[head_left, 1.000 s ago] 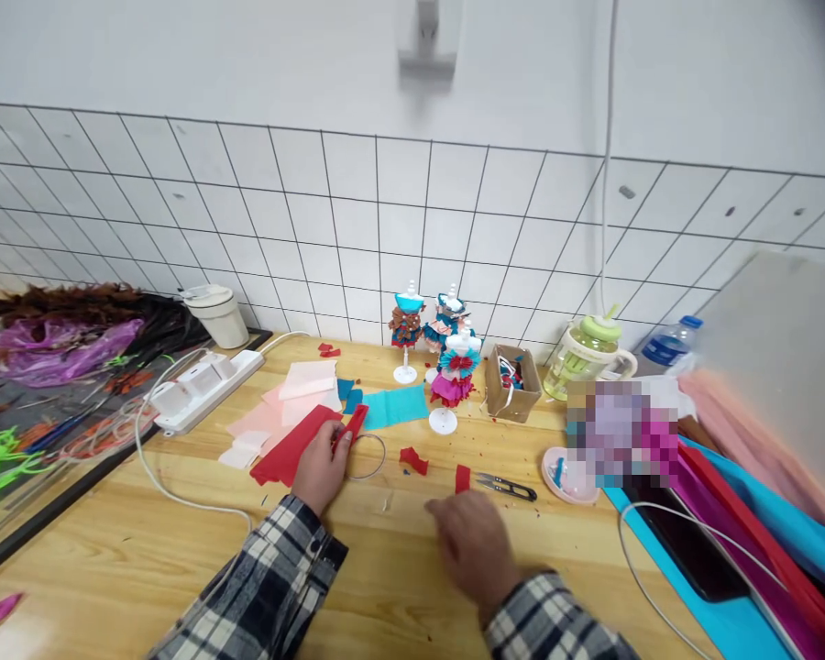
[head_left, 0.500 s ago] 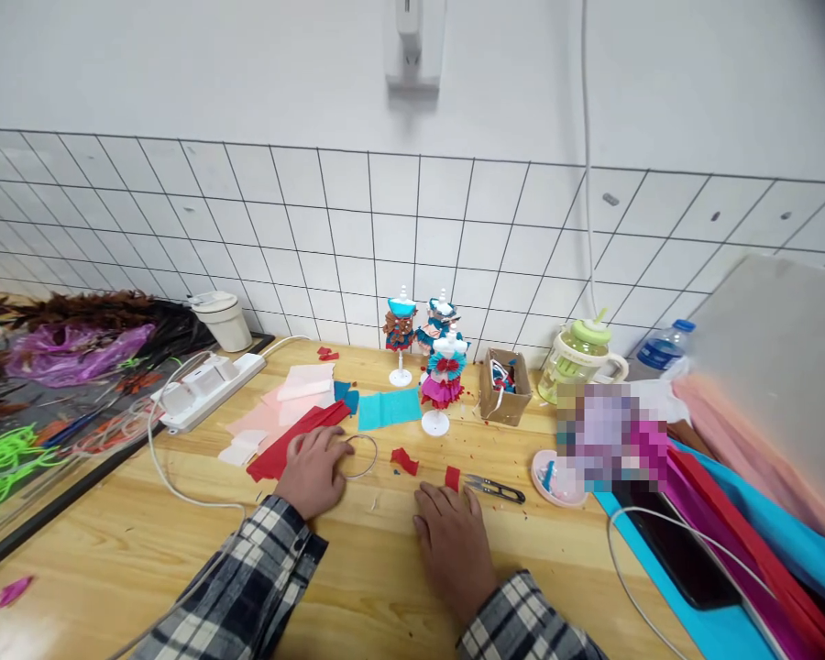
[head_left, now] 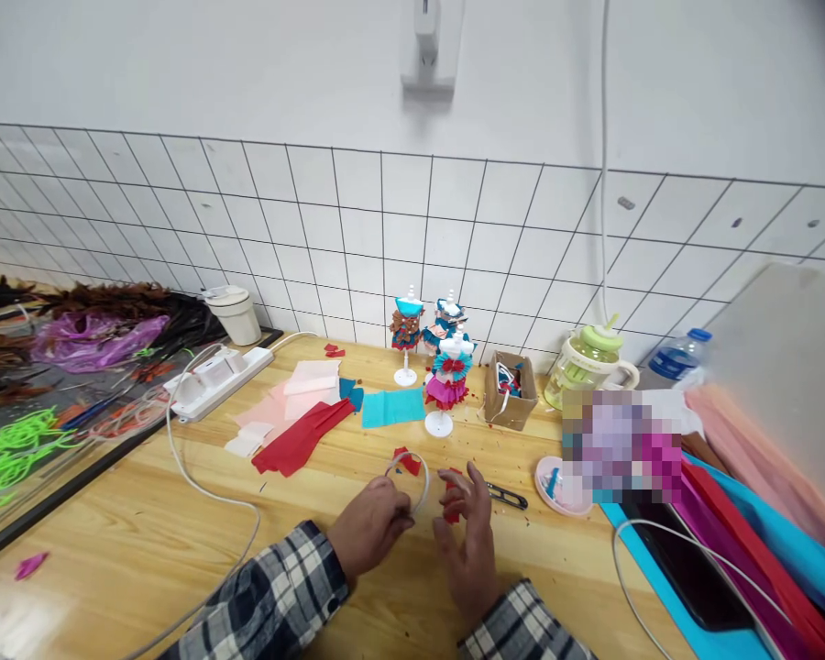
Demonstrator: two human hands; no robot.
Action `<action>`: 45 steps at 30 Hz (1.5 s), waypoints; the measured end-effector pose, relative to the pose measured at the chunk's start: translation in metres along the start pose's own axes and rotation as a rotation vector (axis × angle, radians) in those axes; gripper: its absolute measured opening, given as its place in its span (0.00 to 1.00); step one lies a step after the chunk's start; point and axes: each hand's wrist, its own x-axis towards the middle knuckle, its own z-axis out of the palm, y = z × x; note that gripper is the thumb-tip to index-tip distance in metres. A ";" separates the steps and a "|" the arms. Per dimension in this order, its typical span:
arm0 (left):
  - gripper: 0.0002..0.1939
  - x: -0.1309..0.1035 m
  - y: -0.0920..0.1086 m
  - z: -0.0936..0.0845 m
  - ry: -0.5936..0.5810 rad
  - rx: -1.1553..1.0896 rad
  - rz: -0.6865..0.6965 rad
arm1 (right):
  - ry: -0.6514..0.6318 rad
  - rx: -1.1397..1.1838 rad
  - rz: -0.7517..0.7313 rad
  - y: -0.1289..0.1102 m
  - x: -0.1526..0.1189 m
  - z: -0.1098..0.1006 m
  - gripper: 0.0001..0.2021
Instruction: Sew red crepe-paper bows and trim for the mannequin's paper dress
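Note:
Between thumb and fingers, my left hand (head_left: 373, 521) pinches a thin ring (head_left: 426, 486), lifted over the wooden table. Just right of the ring my right hand (head_left: 468, 536) is raised with its fingers apart and nothing in them. Behind its fingers is a small red piece (head_left: 454, 502), partly hidden, and the black thread snips (head_left: 507, 497) lie to the right. Another red scrap (head_left: 405, 460) shows through the ring. Farther back lie a long red strip (head_left: 302, 440) and a blue rectangle (head_left: 393, 408), near small dressed mannequins (head_left: 452, 367).
A cardboard box (head_left: 511, 392), a green-lidded jug (head_left: 589, 362) and a pink dish (head_left: 562, 486) stand at the right, beside a dark phone (head_left: 694, 573). At the left are a power strip (head_left: 224, 383) and a loose white cable (head_left: 206, 495).
My left hand has moved right and picked up the ring from the table. My right hand has lifted and spread its fingers. The view has shifted slightly.

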 end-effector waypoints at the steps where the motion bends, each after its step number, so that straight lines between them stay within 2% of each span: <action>1: 0.05 0.002 0.004 0.004 -0.041 0.011 -0.002 | 0.018 0.003 -0.015 0.000 0.000 -0.001 0.27; 4: 0.09 0.007 0.012 0.009 -0.092 0.045 -0.047 | 0.063 -0.082 -0.073 0.001 0.002 -0.004 0.10; 5: 0.10 0.008 0.013 0.009 -0.091 0.047 -0.064 | 0.100 -0.121 -0.087 0.002 0.003 -0.005 0.07; 6: 0.11 0.009 0.014 0.009 -0.088 0.043 -0.075 | 0.136 -0.157 -0.097 0.003 0.005 -0.006 0.07; 8: 0.11 0.011 0.015 0.006 -0.098 0.040 -0.064 | 0.158 -0.209 -0.101 0.005 0.008 -0.008 0.15; 11: 0.11 0.011 0.016 0.000 -0.132 0.072 -0.011 | 0.062 -0.222 -0.066 0.008 0.014 -0.011 0.25; 12: 0.11 0.011 0.016 -0.001 -0.142 0.082 0.002 | 0.034 -0.230 -0.051 0.009 0.015 -0.012 0.24; 14: 0.11 0.012 0.014 -0.004 -0.155 0.086 -0.001 | 0.000 -0.268 -0.050 0.011 0.017 -0.014 0.15; 17: 0.10 0.012 0.015 -0.004 -0.141 -0.015 -0.100 | 0.010 -0.353 -0.144 0.010 0.018 -0.018 0.07; 20: 0.09 0.010 0.023 0.000 -0.092 -0.332 -0.275 | 0.071 -0.449 -0.270 0.003 0.016 -0.020 0.06; 22: 0.12 0.008 0.030 0.006 -0.034 -0.553 -0.350 | 0.054 -0.522 -0.327 -0.005 0.015 -0.019 0.06; 25: 0.19 0.006 0.037 0.015 0.081 -0.732 -0.380 | -0.007 -0.603 -0.358 -0.014 0.014 -0.015 0.07; 29: 0.25 0.006 0.035 0.019 0.066 -0.899 -0.389 | -0.073 -0.615 -0.362 -0.019 0.013 -0.012 0.09; 36: 0.26 0.004 0.026 0.019 0.187 -1.028 -0.448 | -0.205 -0.581 -0.405 -0.013 0.012 -0.014 0.11; 45: 0.32 0.003 0.024 0.021 0.200 -1.049 -0.485 | -0.289 -0.548 -0.478 -0.008 0.011 -0.013 0.11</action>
